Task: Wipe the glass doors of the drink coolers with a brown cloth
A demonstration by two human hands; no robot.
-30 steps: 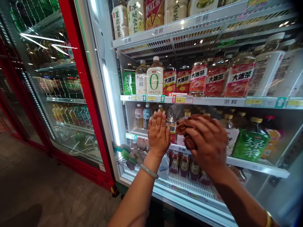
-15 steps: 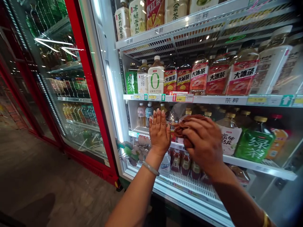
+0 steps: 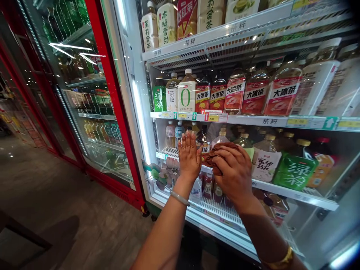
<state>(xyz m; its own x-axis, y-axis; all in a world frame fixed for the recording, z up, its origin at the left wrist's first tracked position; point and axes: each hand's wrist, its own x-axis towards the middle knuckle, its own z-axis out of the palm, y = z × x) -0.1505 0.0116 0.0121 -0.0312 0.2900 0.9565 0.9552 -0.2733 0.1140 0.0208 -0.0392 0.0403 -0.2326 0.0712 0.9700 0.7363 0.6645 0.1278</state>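
Note:
My left hand (image 3: 189, 156) lies flat with fingers pointing up, palm against the glass door of a lit drinks cooler. It holds nothing, and a pale bangle circles its wrist. Just right of it, my right hand (image 3: 234, 172) grips a bunched brown cloth (image 3: 225, 150) against the same glass. Part of the cloth reaches toward my left thumb. Behind the glass stand bottles, among them a green-labelled bottle (image 3: 296, 168) and a white-labelled bottle (image 3: 266, 161).
Higher up, a shelf edge (image 3: 247, 119) with price tags carries red-labelled bottles (image 3: 284, 90). To the left stands another cooler with a red frame (image 3: 112, 93). Grey floor (image 3: 112, 225) shows at the lower left.
My right hand and the cloth have moved a little left and slightly down, closer to my left hand. My left hand stays nearly in place. The view has shifted slightly.

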